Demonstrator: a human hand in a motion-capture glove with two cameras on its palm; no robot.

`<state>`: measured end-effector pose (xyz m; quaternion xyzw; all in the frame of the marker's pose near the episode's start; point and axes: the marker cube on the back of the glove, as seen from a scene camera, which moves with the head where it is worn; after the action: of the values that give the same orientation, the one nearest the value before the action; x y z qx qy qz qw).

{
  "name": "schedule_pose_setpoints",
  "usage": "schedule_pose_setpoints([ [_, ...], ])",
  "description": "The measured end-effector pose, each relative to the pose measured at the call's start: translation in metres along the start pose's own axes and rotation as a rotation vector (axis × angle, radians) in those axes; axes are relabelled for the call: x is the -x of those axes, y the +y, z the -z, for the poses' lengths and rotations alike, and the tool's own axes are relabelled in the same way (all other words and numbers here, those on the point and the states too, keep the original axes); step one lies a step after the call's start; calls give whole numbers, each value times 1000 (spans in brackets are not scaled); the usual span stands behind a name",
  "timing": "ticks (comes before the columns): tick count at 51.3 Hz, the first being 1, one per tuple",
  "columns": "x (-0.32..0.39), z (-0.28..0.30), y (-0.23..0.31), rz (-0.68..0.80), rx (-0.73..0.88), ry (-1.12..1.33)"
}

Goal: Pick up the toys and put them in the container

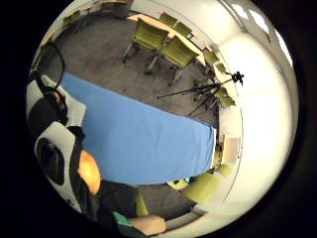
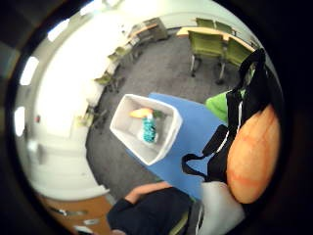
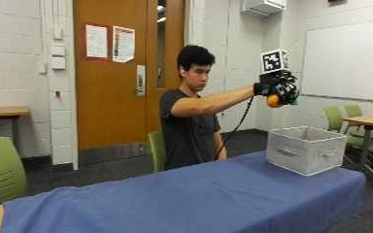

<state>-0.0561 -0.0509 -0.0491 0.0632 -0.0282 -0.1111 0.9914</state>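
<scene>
Blue cloth covered the tabletop (image 3: 193, 194); your right hand (image 3: 277, 90) was raised, fingers (image 3: 289, 92) curled round an orange toy (image 3: 273, 101), the grey container (image 3: 305, 149) standing below them.

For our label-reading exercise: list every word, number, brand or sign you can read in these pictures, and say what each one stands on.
No text can be read in any view.
Two paper notices on the wooden door: print too small and blurred to read.
Whiteboard: no writing shows.
Grey container on the blue table: no label shows.
Orange toy held in the gloved right hand: no print shows.
</scene>
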Motion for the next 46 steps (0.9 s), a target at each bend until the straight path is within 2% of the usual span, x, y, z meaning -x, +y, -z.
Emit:
schedule_pose_setpoints([
  [4,45,-4,-18,91,-8,31],
  [13,148,-17,-41,230,-6,-87],
  [19,193,-36,-56,100,6,-44],
  [22,174,-48,-60,222,7,-13],
  [26,140,-55,-63,352,20,-146],
  [33,150,-69,-64,355,32,-113],
  [38,156,-78,-63,268,80,-131],
  [46,144,-77,-59,274,63,-138],
])
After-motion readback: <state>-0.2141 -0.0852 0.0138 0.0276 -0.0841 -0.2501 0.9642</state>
